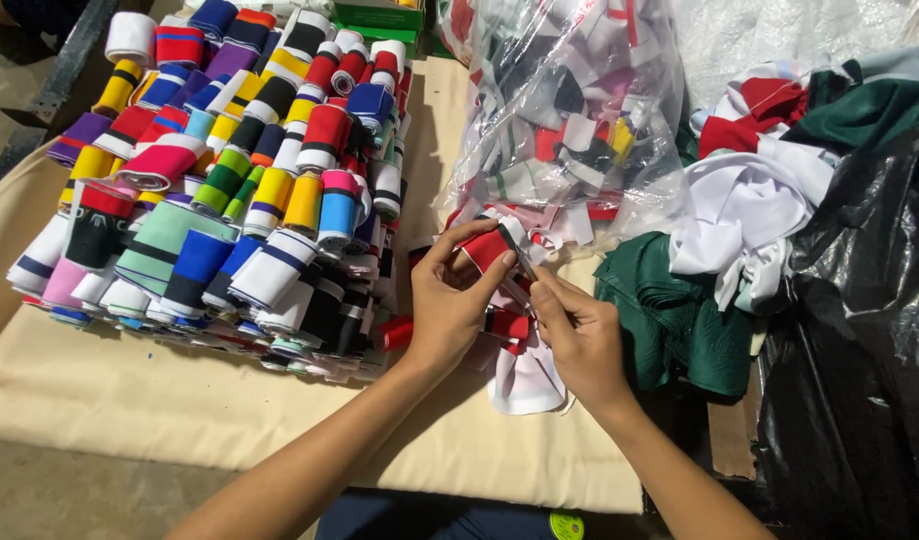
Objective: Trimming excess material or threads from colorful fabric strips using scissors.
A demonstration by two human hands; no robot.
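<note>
Both hands' fingers (479,232) pinch red-white band (491,247).

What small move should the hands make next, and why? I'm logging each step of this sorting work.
Probably finish winding the red and white strip: the left hand pinches it, the right hand works its loose end, and finished rolls lie stacked alongside on the cloth-covered table.
</note>
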